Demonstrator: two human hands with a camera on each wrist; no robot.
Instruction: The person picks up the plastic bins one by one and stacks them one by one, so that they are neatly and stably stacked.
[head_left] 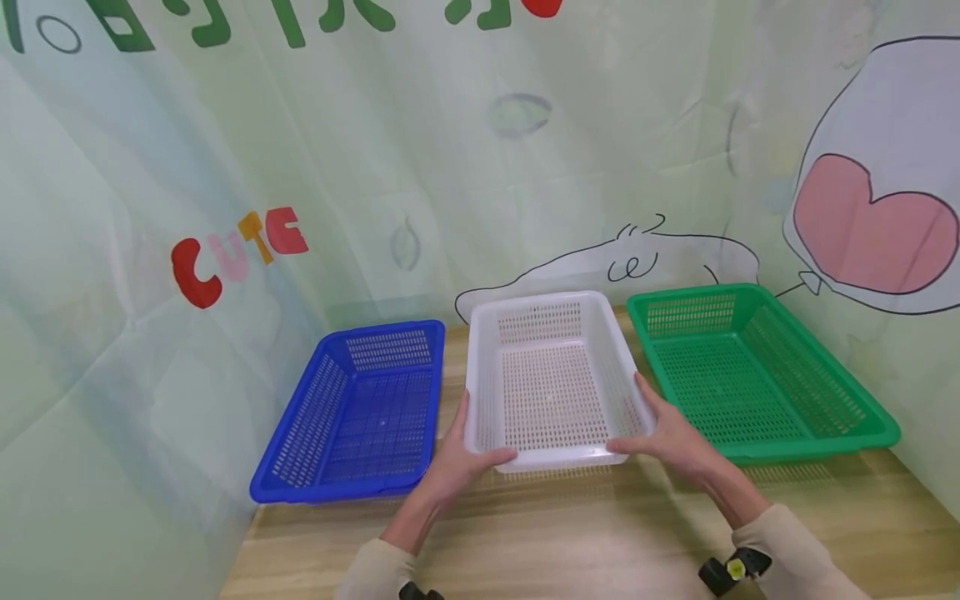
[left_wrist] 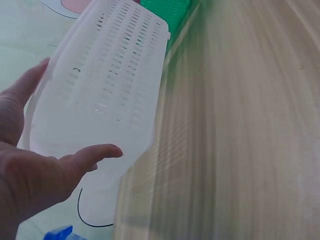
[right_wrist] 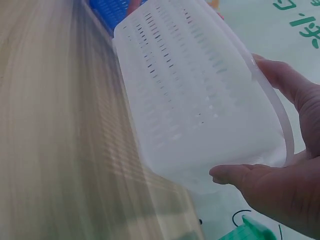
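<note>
Both hands hold a white plastic basket (head_left: 551,392) with slotted walls and a perforated bottom, between two other baskets. My left hand (head_left: 457,457) grips its near left corner, the thumb lying across the front wall and the fingers along the side. At the near right corner my right hand (head_left: 671,440) grips it the same way, thumb in front. In the left wrist view the basket's outer wall (left_wrist: 100,100) stands over the table edge-on, thumb against it. The right wrist view shows the right thumb (right_wrist: 235,175) at the wall's lower corner.
A blue basket (head_left: 386,417) stands at the left, close to my left wrist. To the right a larger green basket (head_left: 847,442) stands near my right hand. All are on a wooden table (head_left: 555,533), with a printed curtain (head_left: 360,150) behind and at both sides.
</note>
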